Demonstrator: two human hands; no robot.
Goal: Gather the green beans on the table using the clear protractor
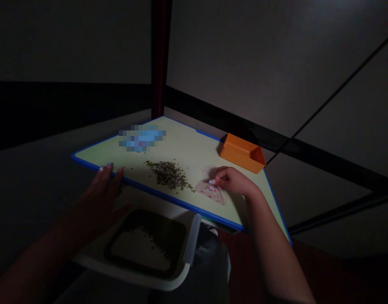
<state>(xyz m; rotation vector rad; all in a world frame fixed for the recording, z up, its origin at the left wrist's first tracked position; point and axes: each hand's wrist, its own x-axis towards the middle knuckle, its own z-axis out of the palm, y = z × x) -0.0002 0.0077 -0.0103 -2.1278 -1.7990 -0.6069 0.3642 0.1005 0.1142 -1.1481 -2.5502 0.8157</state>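
Note:
A pale board with a blue rim (130,181) lies tilted in front of me in dim light. A loose heap of small dark green grains (168,174) is spread on its middle. My left hand (101,196) rests on the board's near edge with fingers stretched out flat. My right hand (232,180) lies on the board to the right of the grains, fingers curled and pressed on a clear pinkish half-round plastic piece (213,192). Below the board's near edge sits a white tray (168,283) with a dark inner pan (178,230) holding a thin scatter of grains.
An orange open box (243,153) stands at the board's far right corner. A blurred blue patch (142,138) lies at the board's far left. A dark red post (159,59) rises behind the board. Dark rails run along the right.

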